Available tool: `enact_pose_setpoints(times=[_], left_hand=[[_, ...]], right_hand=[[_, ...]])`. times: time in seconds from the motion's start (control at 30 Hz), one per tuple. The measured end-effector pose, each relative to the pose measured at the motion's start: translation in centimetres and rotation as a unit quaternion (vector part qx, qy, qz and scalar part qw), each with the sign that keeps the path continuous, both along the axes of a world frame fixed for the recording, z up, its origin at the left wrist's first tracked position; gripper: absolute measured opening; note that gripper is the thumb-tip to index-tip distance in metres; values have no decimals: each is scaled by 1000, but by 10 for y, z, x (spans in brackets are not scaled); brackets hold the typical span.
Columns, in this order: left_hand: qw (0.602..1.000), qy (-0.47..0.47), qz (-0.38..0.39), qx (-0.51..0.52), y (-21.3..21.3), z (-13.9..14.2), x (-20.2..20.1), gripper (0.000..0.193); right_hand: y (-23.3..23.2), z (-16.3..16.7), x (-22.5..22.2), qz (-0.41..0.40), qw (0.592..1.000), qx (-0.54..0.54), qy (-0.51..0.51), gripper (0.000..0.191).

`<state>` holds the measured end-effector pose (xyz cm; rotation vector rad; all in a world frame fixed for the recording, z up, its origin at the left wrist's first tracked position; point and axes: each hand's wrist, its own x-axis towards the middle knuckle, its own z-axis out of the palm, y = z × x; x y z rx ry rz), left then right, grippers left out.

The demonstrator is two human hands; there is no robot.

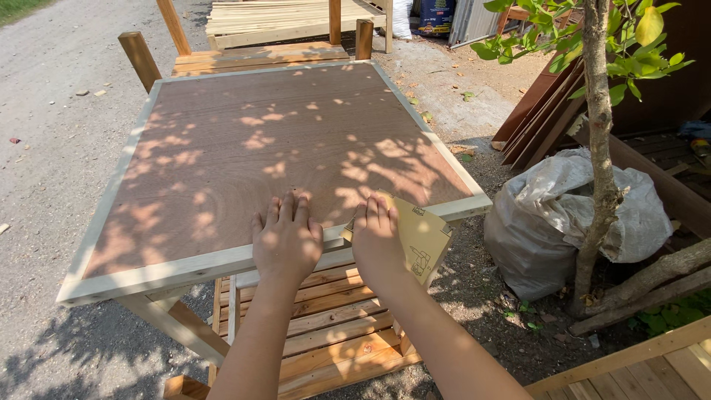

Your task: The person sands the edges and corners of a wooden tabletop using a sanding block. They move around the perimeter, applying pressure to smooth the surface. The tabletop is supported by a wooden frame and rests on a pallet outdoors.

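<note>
A large brown plywood panel (244, 141) with a pale wooden frame lies flat across a wooden stand. My left hand (285, 238) rests flat, fingers spread, on the panel's near edge and holds nothing. My right hand (378, 237) presses a folded sheet of tan sandpaper (420, 238) against the near rail of the frame (185, 267), close to the right corner. The sheet hangs partly over the edge.
A slatted wooden piece (333, 333) stands under the panel. A filled white sack (563, 215) and a thin tree trunk (600, 148) are at the right, with dark boards (541, 111) leaning behind. More timber frames (274, 22) lie beyond, on gravel ground (52, 111).
</note>
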<state>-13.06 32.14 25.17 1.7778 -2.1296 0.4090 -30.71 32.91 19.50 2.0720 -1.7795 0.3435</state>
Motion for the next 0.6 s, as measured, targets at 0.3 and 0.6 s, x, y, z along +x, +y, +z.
enact_pose_setpoints(times=[0.3, 0.6], left_hand=[[1000, -5, -8, 17, -8, -1, 4, 58], [998, 1, 7, 66, -5, 7, 2, 57]], right_hand=[[-9, -1, -158, -138, 985, 36, -101, 79], [-10, -1, -63, -138, 980, 80, -117, 77]])
